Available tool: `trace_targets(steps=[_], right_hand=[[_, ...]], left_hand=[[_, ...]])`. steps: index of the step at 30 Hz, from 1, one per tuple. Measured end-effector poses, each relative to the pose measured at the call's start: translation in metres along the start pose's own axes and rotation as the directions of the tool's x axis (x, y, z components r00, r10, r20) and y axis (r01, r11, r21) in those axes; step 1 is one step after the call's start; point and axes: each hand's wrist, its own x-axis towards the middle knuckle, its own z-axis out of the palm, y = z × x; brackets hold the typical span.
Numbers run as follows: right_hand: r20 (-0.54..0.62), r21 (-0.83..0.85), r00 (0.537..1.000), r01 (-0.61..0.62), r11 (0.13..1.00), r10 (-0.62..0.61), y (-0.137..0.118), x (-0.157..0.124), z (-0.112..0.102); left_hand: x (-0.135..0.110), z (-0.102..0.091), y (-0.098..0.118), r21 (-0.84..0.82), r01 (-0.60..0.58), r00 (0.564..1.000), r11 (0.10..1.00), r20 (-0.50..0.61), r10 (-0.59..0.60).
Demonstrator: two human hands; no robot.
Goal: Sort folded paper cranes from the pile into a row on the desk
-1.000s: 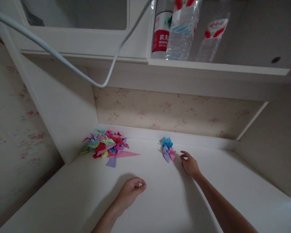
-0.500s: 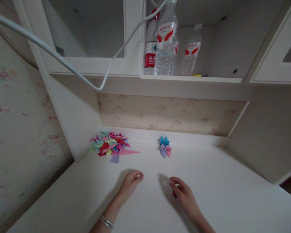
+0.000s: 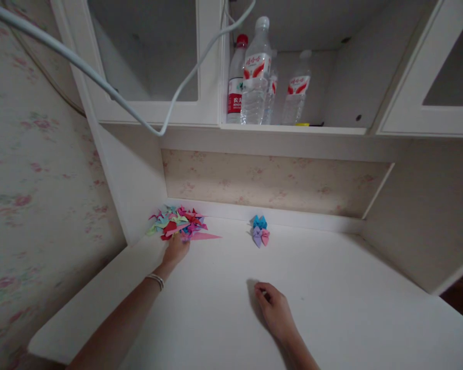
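Note:
At the near edge of a heap of colourful folded-paper cranes (image 3: 177, 221), my left hand (image 3: 175, 249) reaches in and touches the papers. Its fingertips are hidden, so whether it grips one cannot be told. My right hand (image 3: 272, 306) rests low over the white tabletop, fingers curled towards the thumb, with nothing seen in them. Farther back, a small group of folded-paper cranes (image 3: 260, 231) sits near the back ledge, blue ones behind, a lilac and a pink one in front. A long pink paper point (image 3: 206, 237) sticks out rightwards from the heap.
Several plastic bottles (image 3: 255, 77) stand in the open shelf above the white desk (image 3: 332, 288). A white cable (image 3: 111, 100) hangs across the upper left. Cabinet side panels (image 3: 129, 180) bound the desk at left and right, and flowered wallpaper (image 3: 239, 177) covers the back.
My left hand has moved forward and left onto the paper heap. The right hand has shifted slightly left, its fingers more curled. The camera view has shifted a little.

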Motion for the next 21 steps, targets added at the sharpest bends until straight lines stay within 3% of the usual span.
trace_targets(steps=[10, 16, 21], right_hand=[[-0.035, 0.036, 0.997, -0.074, 0.997, 0.075, -0.001, 0.002, -0.004], [-0.045, 0.062, 0.993, -0.102, 0.993, 0.105, -0.004, 0.003, -0.004], [-0.064, 0.077, 0.991, -0.110, 0.991, 0.115, -0.006, 0.001, -0.004]], left_hand=[[0.009, 0.019, 0.004, 0.204, 0.098, 0.995, 0.974, 0.001, -0.100], [0.010, 0.008, -0.007, 0.183, 0.088, 0.996, 0.979, 0.009, -0.091], [0.001, -0.006, -0.013, 0.106, 0.008, 0.999, 0.994, -0.037, -0.004]])
